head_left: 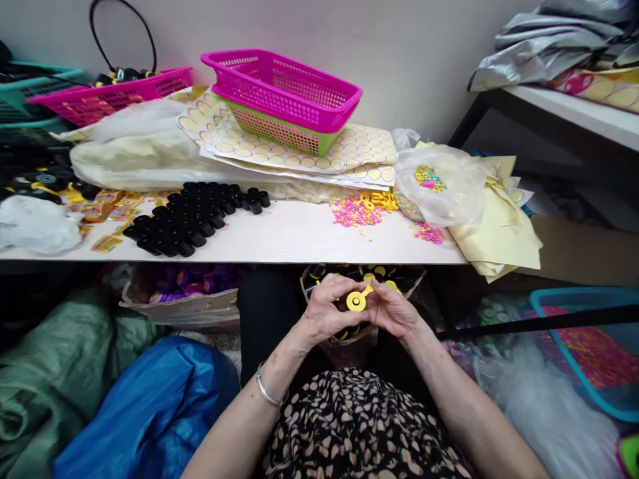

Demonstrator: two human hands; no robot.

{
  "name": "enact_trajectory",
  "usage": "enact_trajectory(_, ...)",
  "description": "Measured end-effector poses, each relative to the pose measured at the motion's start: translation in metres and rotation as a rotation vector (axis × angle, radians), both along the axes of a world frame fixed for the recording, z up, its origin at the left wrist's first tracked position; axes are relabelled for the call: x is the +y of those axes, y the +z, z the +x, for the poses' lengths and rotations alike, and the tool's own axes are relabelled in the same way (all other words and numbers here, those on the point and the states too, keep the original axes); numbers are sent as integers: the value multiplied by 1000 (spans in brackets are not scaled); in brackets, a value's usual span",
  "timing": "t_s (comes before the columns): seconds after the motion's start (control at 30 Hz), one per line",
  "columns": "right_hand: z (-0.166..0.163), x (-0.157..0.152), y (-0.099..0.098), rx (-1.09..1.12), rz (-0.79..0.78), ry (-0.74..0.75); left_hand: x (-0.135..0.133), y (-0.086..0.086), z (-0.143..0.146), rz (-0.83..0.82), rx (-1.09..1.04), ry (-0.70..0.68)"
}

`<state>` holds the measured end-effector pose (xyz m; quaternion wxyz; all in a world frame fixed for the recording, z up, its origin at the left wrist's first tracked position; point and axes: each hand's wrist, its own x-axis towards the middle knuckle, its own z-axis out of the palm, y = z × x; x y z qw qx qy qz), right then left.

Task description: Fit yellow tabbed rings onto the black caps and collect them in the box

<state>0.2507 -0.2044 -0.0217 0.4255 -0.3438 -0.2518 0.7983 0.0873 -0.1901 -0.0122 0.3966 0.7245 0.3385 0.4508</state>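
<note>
Above a carton and just in front of the table edge, my left hand [324,309] curls round a yellow round cap [356,302] with a small raised centre. A narrow yellow tab sticks out from the cap, and the fingers of my right hand [398,310] are closed at it. Whether a black body sits under the cap is hidden by the fingers. Below both hands, the carton [305,283] holds several black pieces with yellow tops. On the white table stand rows of black cylinders [187,216]. Yellow plastic pieces [382,200] lie by a pile of pink beads [354,213].
A pink basket [279,83] is stacked in a green one [279,126] on sticker sheets. A clear bag [444,189] holds coloured beads. Under the table is a box of purple items [184,306]. A blue tub [544,319] stands right; a blue sack [160,406] lies left.
</note>
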Motion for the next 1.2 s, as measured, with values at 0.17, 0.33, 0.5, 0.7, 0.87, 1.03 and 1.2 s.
enact_trajectory(0.17,8,-15,-7,34,33,-10,-19,-18,9,-63,-59,27)
enact_trajectory(0.33,18,-20,-2,-28,44,132,-24,-20,17,30,89,-106)
enact_trajectory(0.5,27,-20,3,-201,127,234,-26,-19,26,140,234,-170)
enact_trajectory(0.7,23,-30,6,-245,150,136,-32,-14,29,176,305,-162)
enact_trajectory(0.87,6,-45,-3,-244,135,-65,-35,-15,24,137,260,-216)
enact_trajectory(1.03,-4,-48,-23,-178,21,-85,-33,-37,18,21,209,-195)
enact_trajectory(1.2,-3,-44,-28,-172,-24,38,-31,-43,16,52,242,-171)
